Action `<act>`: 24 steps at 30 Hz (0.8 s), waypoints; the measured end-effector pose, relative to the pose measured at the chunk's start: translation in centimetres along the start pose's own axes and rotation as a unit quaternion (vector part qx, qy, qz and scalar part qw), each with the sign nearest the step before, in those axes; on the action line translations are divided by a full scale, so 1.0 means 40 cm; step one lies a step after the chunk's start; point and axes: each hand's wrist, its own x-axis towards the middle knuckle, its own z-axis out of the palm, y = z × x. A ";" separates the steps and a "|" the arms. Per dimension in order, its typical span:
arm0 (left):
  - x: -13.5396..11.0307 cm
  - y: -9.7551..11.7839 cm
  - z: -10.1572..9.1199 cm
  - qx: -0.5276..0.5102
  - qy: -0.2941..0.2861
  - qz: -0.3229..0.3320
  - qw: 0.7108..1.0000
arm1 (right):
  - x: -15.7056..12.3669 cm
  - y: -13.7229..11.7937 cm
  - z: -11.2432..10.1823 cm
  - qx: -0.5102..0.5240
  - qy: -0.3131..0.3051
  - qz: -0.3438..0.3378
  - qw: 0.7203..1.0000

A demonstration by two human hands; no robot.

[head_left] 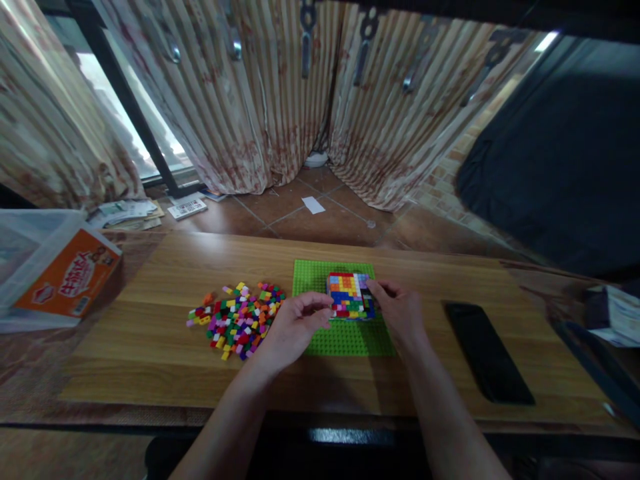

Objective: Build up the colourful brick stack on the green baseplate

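Observation:
On a green studded baseplate [350,340] sits a low block built of multicoloured toy bricks [347,290], with a dark gap along its right side. My left hand [303,323] is at the block's left edge, its thumb and index finger apart and nothing visible between them. At the block's upper right corner, my right hand [397,307] has its thumb and fingers closed together against the bricks. Whatever is between those fingertips is hidden. Left of the baseplate lies a loose pile of small coloured bricks [245,320], partly behind my left hand.
The wooden table [150,360] carries a black phone-like slab [487,350] on the right. A clear plastic tub with an orange label [70,277] stands at the left end. Beyond the table are papers [127,213] on the tiled floor and striped curtains [270,100].

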 end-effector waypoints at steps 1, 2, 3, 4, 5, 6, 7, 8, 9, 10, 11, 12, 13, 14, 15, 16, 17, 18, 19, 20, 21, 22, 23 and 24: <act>0.001 -0.001 0.000 -0.001 -0.001 -0.001 1.000 | 0.000 -0.003 0.000 0.010 -0.004 0.009 1.000; 0.002 -0.003 0.000 -0.002 0.000 -0.002 1.000 | 0.000 -0.006 -0.001 0.021 -0.006 0.019 1.000; 0.002 -0.004 -0.001 -0.002 0.001 -0.002 1.000 | 0.000 -0.008 -0.002 0.030 -0.008 0.028 0.999; 0.003 -0.005 -0.002 0.000 0.003 -0.001 1.000 | 0.000 -0.010 -0.004 0.040 -0.007 0.036 0.999; 0.004 -0.006 -0.003 0.003 0.007 0.001 1.000 | 0.000 -0.011 -0.007 0.053 -0.003 0.045 0.998; 0.005 -0.007 -0.004 0.006 0.010 0.003 1.000 | 0.001 -0.012 -0.010 0.070 0.005 0.056 0.996; 0.005 -0.007 -0.005 0.009 0.013 0.005 1.000 | 0.001 -0.012 -0.014 0.091 0.014 0.067 0.994; 0.006 -0.005 -0.006 0.011 0.015 0.007 1.000 | 0.002 -0.012 -0.017 0.113 0.025 0.078 0.990; 0.006 -0.002 -0.008 0.011 0.018 0.009 1.000 | 0.003 -0.013 -0.020 0.136 0.039 0.084 0.986; 0.005 0.002 -0.009 0.009 0.025 0.011 1.000 | 0.003 -0.016 -0.023 0.155 0.052 0.083 0.983; 0.005 0.008 -0.012 0.006 0.035 0.012 0.999 | 0.001 -0.020 -0.024 0.168 0.064 0.072 0.981; 0.003 0.016 -0.016 0.003 0.050 0.016 0.999 | -0.002 -0.025 -0.024 0.172 0.078 0.049 0.981; 0.002 0.024 -0.021 0.001 0.068 0.020 0.997 | -0.007 -0.032 -0.023 0.168 0.094 0.019 0.981; 0.000 0.033 -0.028 -0.002 0.087 0.026 0.996 | -0.014 -0.040 -0.020 0.153 0.110 -0.015 0.982; -0.002 0.042 -0.036 -0.006 0.105 0.035 0.994 | -0.023 -0.048 -0.017 0.131 0.128 -0.052 0.982; -0.004 0.051 -0.046 -0.012 0.124 0.046 0.991 | -0.036 -0.056 -0.012 0.102 0.144 -0.089 0.980; -0.005 0.058 -0.058 -0.022 0.143 0.058 0.988 | -0.050 -0.064 -0.005 0.072 0.158 -0.127 0.977; -0.007 0.064 -0.070 -0.036 0.163 0.070 0.984 | -0.067 -0.072 0.003 0.044 0.166 -0.168 0.971; -0.008 0.069 -0.083 -0.050 0.183 0.083 0.978 | -0.087 -0.079 0.014 0.021 0.162 -0.208 0.964; -0.010 0.073 -0.096 -0.064 0.205 0.095 0.972 | -0.108 -0.084 0.027 0.003 0.149 -0.249 0.957; -0.011 0.077 -0.109 -0.076 0.225 0.106 0.965 | -0.131 -0.089 0.043 -0.013 0.120 -0.288 0.950; -0.013 0.080 -0.120 -0.086 0.244 0.116 0.959 | -0.155 -0.092 0.062 -0.034 0.076 -0.320 0.944; -0.015 0.083 -0.131 -0.094 0.258 0.125 0.953 | -0.178 -0.094 0.082 -0.051 0.030 -0.345 0.937; -0.017 0.086 -0.140 -0.100 0.270 0.133 0.948 | -0.200 -0.093 0.104 -0.072 -0.034 -0.366 0.927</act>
